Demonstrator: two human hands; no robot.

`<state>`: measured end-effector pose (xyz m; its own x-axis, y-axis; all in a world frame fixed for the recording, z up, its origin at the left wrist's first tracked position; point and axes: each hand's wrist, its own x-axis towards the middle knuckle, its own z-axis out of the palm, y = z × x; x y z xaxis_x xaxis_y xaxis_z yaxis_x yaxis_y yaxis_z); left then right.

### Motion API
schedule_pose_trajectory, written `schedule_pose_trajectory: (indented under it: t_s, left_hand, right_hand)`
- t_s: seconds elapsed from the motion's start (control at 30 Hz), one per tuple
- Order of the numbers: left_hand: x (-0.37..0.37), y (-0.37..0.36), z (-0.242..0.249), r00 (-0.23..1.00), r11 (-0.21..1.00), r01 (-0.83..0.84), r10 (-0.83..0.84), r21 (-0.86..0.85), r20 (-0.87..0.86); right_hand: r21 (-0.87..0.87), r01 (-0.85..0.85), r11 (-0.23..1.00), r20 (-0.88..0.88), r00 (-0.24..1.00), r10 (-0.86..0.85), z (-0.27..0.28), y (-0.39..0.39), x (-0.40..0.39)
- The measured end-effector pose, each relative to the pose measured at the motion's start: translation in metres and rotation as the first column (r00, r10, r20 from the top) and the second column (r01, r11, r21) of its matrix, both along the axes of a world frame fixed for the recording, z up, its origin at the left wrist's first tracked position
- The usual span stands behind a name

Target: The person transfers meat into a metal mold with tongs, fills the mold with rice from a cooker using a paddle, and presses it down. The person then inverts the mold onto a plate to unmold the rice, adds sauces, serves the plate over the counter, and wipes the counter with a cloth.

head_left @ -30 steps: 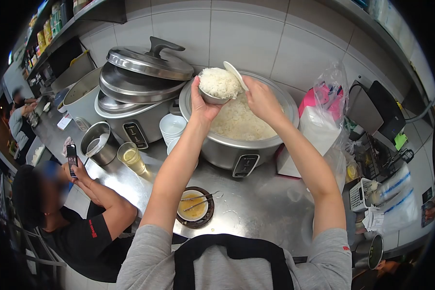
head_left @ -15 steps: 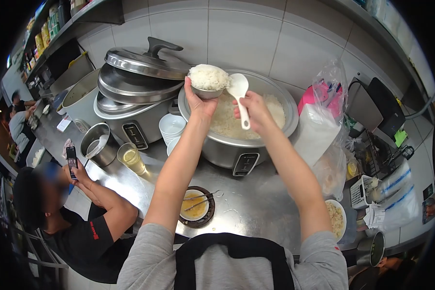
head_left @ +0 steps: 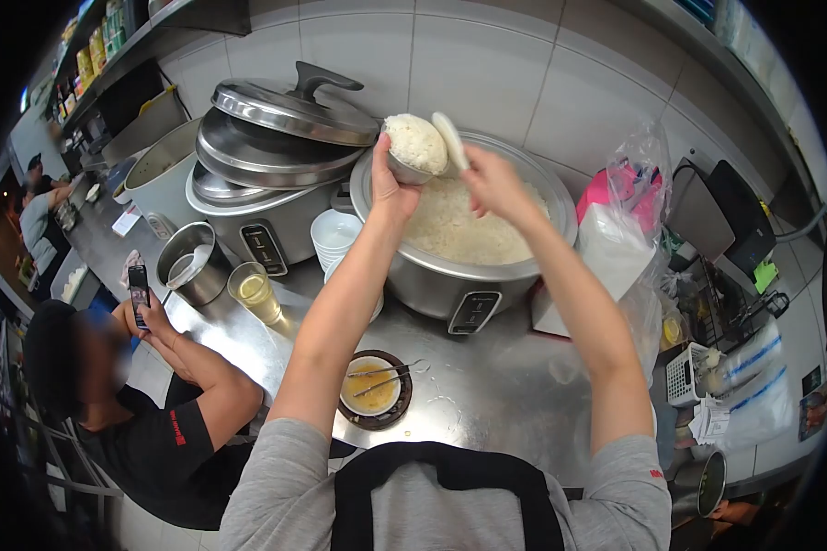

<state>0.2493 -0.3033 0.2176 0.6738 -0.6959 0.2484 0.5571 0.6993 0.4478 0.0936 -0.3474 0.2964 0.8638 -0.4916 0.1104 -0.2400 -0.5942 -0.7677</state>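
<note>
My left hand (head_left: 395, 188) holds up a metal bowl (head_left: 408, 172) heaped with rounded white rice (head_left: 417, 140). The bowl tilts to the right, over the left rim of a large rice cooker (head_left: 557, 241). In my right hand (head_left: 501, 188) is a white rice paddle (head_left: 449, 140), its blade turned edge-on along the right side of the rice mound. My fingers wrap its handle, which is mostly hidden. Below both hands, cooked rice (head_left: 476, 224) fills the uncovered cooker.
Metal lids (head_left: 280, 151) lie stacked on a second cooker (head_left: 265, 234) at left. White bowls (head_left: 334, 231), a glass of yellowish liquid (head_left: 255, 292) and a metal pot (head_left: 196, 266) stand nearby. A dish with tongs (head_left: 374, 386) sits in front. At left, a person (head_left: 147, 413) holds a phone.
The rice bowl has shifted slightly right and tilted toward the paddle. The paddle's blade has turned from face-on to edge-on and now sits against the mound.
</note>
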Motion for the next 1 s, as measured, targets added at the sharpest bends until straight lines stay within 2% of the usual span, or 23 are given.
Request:
schedule_pose_trajectory:
  t_s: [0.03, 0.07, 0.1, 0.13, 0.17, 0.2, 0.23, 0.3, 0.37, 0.43, 0.5, 0.53, 0.57, 0.6, 0.63, 0.7, 0.77, 0.83, 0.9, 0.97, 1.0]
  left_hand:
    - [0.000, 0.007, 0.002, 1.000, 1.000, -0.007, 0.007, -0.005, 0.000]
    - [-0.003, 0.015, 0.005, 0.996, 0.995, 0.092, -0.091, 0.032, -0.005]
    - [-0.004, 0.018, 0.005, 0.982, 0.979, 0.191, -0.190, 0.072, -0.016]
    - [-0.003, 0.020, 0.006, 0.969, 0.961, 0.246, -0.247, 0.125, -0.007]
    - [-0.002, 0.021, 0.004, 0.970, 0.962, 0.241, -0.241, 0.126, -0.011]
    - [-0.002, 0.020, 0.002, 0.959, 0.949, 0.281, -0.283, 0.144, -0.009]
    - [-0.002, 0.019, 0.000, 0.946, 0.933, 0.321, -0.324, 0.161, -0.008]
    - [-0.002, 0.019, 0.004, 0.932, 0.921, 0.363, -0.355, 0.141, -0.078]
    - [0.001, 0.017, 0.008, 0.910, 0.892, 0.396, -0.351, 0.217, -0.219]
    - [0.000, 0.016, -0.001, 0.921, 0.902, 0.380, -0.348, 0.204, -0.175]
    - [0.007, 0.017, 0.000, 0.934, 0.915, 0.356, -0.339, 0.189, -0.114]
    - [0.009, 0.017, -0.001, 0.933, 0.921, 0.351, -0.328, 0.170, -0.146]
    - [0.009, 0.018, -0.001, 0.931, 0.926, 0.346, -0.319, 0.152, -0.175]
    - [0.010, 0.018, 0.002, 0.945, 0.927, 0.312, -0.280, 0.210, -0.167]
    - [0.010, 0.019, 0.002, 0.944, 0.925, 0.315, -0.283, 0.213, -0.169]
    - [0.006, 0.023, 0.009, 0.913, 0.929, 0.354, -0.319, 0.104, -0.254]
    - [0.006, 0.025, 0.011, 0.925, 0.940, 0.322, -0.288, 0.108, -0.249]
    - [0.017, 0.026, 0.012, 0.941, 0.945, 0.313, -0.294, 0.097, -0.167]
    - [0.021, 0.026, 0.011, 0.946, 0.945, 0.308, -0.291, 0.114, -0.141]
    - [0.022, 0.024, 0.011, 0.954, 0.959, 0.277, -0.268, 0.052, -0.137]
    - [0.022, 0.023, 0.013, 0.966, 0.970, 0.241, -0.239, 0.010, -0.095]
  right_hand:
    - [-0.121, 0.047, 0.992, 0.058, 0.998, -0.040, 0.005, -0.009, -0.001]
    - [-0.238, 0.102, 0.966, 0.121, 0.990, -0.074, 0.011, -0.019, -0.002]
    - [-0.240, 0.098, 0.966, 0.118, 0.991, -0.071, 0.014, -0.033, 0.002]
    - [-0.537, 0.013, 0.843, 0.118, 0.991, 0.060, 0.015, -0.047, 0.008]
    - [-0.777, -0.056, 0.627, 0.078, 0.980, 0.185, 0.014, -0.054, 0.014]
    - [-0.750, -0.120, 0.651, -0.073, 0.992, 0.099, 0.031, -0.039, 0.009]
    - [-0.750, -0.127, 0.649, -0.077, 0.992, 0.105, 0.042, -0.034, 0.010]
    - [-0.723, -0.340, 0.602, -0.368, 0.926, 0.082, 0.050, -0.031, 0.013]
    - [-0.749, -0.338, 0.570, -0.382, 0.923, 0.046, 0.041, -0.029, 0.021]
    - [-0.777, -0.337, 0.532, -0.388, 0.921, 0.017, 0.037, -0.029, 0.024]
    - [-0.894, -0.167, 0.415, -0.147, 0.986, 0.080, 0.037, -0.028, 0.020]
    - [-0.894, -0.172, 0.415, -0.150, 0.985, 0.085, 0.031, -0.024, 0.018]
    - [-0.927, -0.183, 0.328, -0.164, 0.983, 0.087, 0.024, -0.018, 0.016]
    - [-0.952, -0.191, 0.240, -0.176, 0.981, 0.085, 0.019, -0.013, 0.015]
    - [-0.951, -0.192, 0.244, -0.177, 0.981, 0.082, 0.012, -0.010, 0.017]
    - [-0.964, -0.123, 0.235, -0.103, 0.990, 0.097, 0.000, -0.009, 0.021]
    - [-0.970, -0.105, 0.218, -0.081, 0.990, 0.116, -0.001, -0.014, 0.022]
    - [-0.982, -0.055, 0.181, -0.032, 0.991, 0.128, 0.003, -0.017, 0.021]
    - [-0.978, -0.089, 0.190, -0.065, 0.990, 0.128, 0.007, -0.015, 0.024]
    - [-0.973, -0.116, 0.202, -0.091, 0.987, 0.129, 0.004, -0.024, 0.034]
    - [-0.914, 0.045, 0.404, 0.165, 0.949, 0.268, 0.000, -0.040, 0.044]
